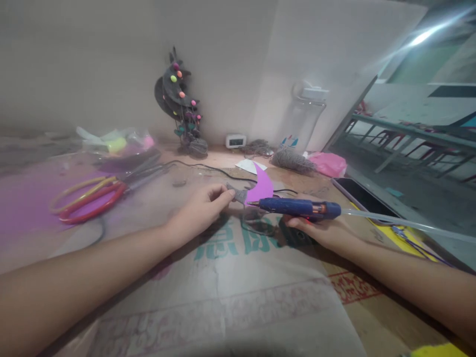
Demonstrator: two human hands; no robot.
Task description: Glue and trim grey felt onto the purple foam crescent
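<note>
My left hand (203,207) pinches a small grey felt piece (238,193) joined to a purple crescent-shaped cutout (263,186), held just above the table. My right hand (323,232) is wrapped round a blue hot glue gun (299,207) with a clear glue stick (390,220) trailing from its back. The gun's nozzle points left and touches the spot where grey piece and purple crescent meet. Both hands work over a printed woven sack (238,277) spread on the table.
Red and yellow rings (87,197) lie at the left beside dark scissors. A dark felt ornament with coloured pompoms (178,99) stands by the wall, with a small clock (235,141), a clear jug (303,119), grey yarn (292,159), a pink bag (329,163). A phone (362,197) lies at the right.
</note>
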